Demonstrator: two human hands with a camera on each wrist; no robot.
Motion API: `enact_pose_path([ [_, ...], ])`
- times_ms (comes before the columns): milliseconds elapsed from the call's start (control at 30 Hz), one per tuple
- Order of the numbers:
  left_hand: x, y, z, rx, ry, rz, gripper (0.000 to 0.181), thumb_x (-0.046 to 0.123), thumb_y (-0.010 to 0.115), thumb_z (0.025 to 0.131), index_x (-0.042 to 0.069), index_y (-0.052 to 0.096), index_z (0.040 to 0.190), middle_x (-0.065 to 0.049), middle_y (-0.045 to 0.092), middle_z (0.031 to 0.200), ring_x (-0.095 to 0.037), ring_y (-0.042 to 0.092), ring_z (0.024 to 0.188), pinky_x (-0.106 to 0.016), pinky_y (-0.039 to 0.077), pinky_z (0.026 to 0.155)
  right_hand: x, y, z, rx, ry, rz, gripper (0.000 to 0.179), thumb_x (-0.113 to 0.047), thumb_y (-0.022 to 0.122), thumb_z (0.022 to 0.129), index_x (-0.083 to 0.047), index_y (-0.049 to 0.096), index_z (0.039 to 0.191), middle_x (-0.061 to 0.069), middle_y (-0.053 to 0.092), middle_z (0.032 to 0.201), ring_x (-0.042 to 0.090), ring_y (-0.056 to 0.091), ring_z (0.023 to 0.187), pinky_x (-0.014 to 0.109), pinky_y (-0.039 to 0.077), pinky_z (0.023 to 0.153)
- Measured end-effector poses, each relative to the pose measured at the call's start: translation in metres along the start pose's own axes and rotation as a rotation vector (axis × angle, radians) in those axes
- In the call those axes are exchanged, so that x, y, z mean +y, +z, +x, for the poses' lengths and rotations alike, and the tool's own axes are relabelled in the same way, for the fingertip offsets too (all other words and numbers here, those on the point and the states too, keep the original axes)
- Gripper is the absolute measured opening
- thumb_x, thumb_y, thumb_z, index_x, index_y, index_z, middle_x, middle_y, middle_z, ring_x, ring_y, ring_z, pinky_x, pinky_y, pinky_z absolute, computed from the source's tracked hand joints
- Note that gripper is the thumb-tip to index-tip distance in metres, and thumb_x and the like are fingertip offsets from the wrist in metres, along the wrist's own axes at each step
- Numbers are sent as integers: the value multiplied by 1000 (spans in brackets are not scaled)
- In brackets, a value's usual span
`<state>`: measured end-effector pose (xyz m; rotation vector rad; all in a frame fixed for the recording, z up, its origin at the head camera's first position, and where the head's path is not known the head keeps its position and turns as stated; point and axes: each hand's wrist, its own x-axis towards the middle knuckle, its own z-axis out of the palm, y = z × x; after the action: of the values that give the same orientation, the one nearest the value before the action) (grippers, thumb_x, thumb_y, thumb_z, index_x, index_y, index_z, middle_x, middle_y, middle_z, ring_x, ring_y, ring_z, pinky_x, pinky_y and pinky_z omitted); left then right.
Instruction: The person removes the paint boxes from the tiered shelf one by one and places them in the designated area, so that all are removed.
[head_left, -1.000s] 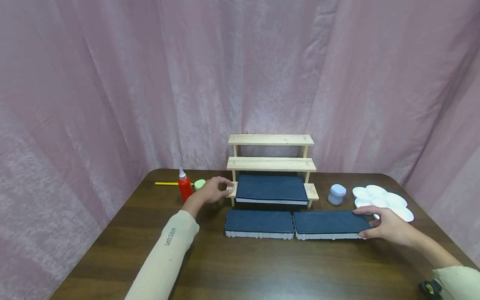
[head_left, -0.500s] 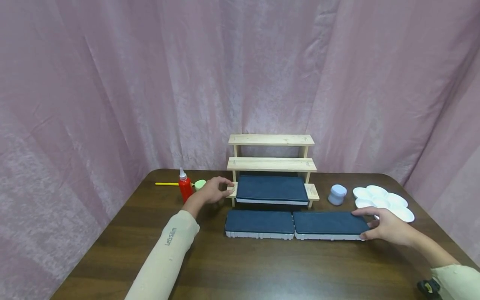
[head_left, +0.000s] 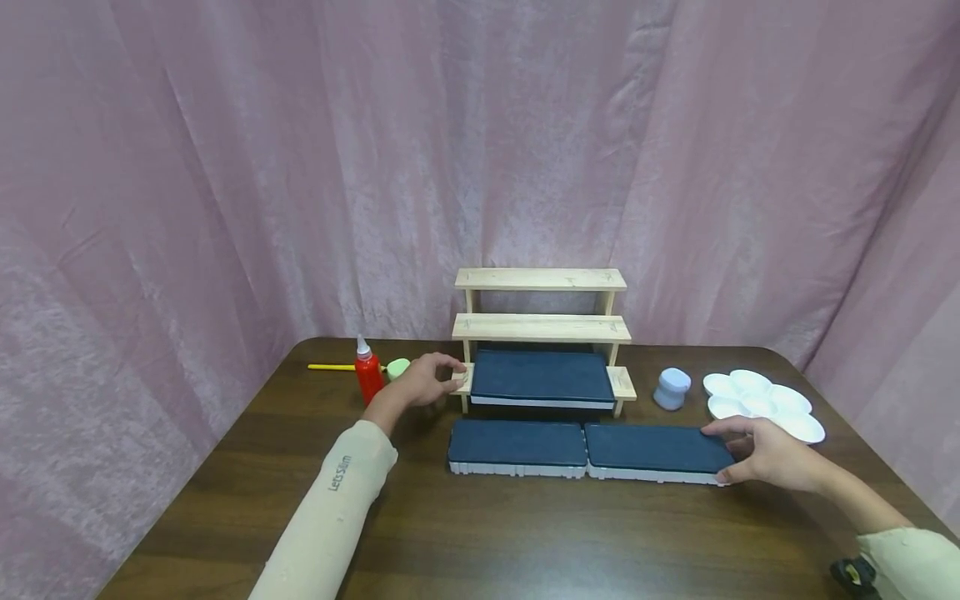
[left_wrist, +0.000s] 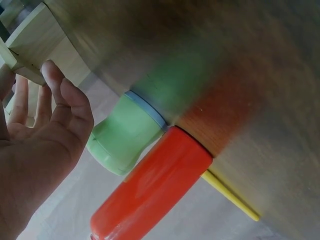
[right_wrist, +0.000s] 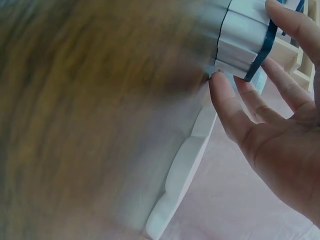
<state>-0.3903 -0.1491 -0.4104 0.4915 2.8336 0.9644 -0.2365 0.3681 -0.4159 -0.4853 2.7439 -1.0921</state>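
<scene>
My left hand (head_left: pixel 423 380) holds the left end of the lowest step on a three-tier wooden stand (head_left: pixel 542 328). In the left wrist view, the thumb and fingers sit around that wooden end (left_wrist: pixel 26 70). A dark-blue-lidded box (head_left: pixel 542 377) lies on that lowest step. Two similar boxes with white ribbed sides lie end to end on the table in front: a left box (head_left: pixel 517 443) and a right box (head_left: pixel 656 450). My right hand (head_left: pixel 772 454) grips the right box by its right end, thumb at the near side and fingers at the far side.
Left of the stand are a red bottle (head_left: pixel 369 377) with a white nozzle, a green waisted container (head_left: pixel 397 368) and a yellow stick (head_left: pixel 330 367). To the right stand a pale blue waisted container (head_left: pixel 672 389) and a white flower-shaped palette (head_left: pixel 787 400). A pink curtain (head_left: pixel 375 167) hangs behind.
The right box's right end has shifted slightly towards the front, together with my right hand, so the box lies a little angled. My left hand stays on the stand.
</scene>
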Motion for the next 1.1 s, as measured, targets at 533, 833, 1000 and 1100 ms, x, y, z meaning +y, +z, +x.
enact_pose_path([
  [533,0,0,1,1,-11,0,32,25,70,93,20,69,124,-13,53,141,-36,48,129,-57,39,107,-3,-2,1,-12,-7,-11,69,-15,86,74,9,56,130,40,48,132,61,55,110,56,55,83],
  [833,-3,-1,0,0,-15,-2,32,26,70,93,20,69,125,-14,53,141,-37,48,129,-59,39,106,-8,2,5,95,-102,-80,67,-19,86,77,9,55,130,29,59,127,56,53,117,57,50,90],
  [1000,-1,-1,0,-1,-23,-15,32,26,70,93,21,69,125,-14,53,141,-35,50,125,-58,41,105,-14,6,11,224,-126,-90,64,-16,87,75,8,57,126,29,56,129,53,52,119,58,51,89],
  [1100,0,0,-1,0,-19,-18,32,26,70,93,20,69,125,-13,54,141,-34,52,120,-56,42,104,-18,8,14,260,-138,-73,61,-14,86,76,7,58,126,30,54,131,51,52,119,55,53,86],
])
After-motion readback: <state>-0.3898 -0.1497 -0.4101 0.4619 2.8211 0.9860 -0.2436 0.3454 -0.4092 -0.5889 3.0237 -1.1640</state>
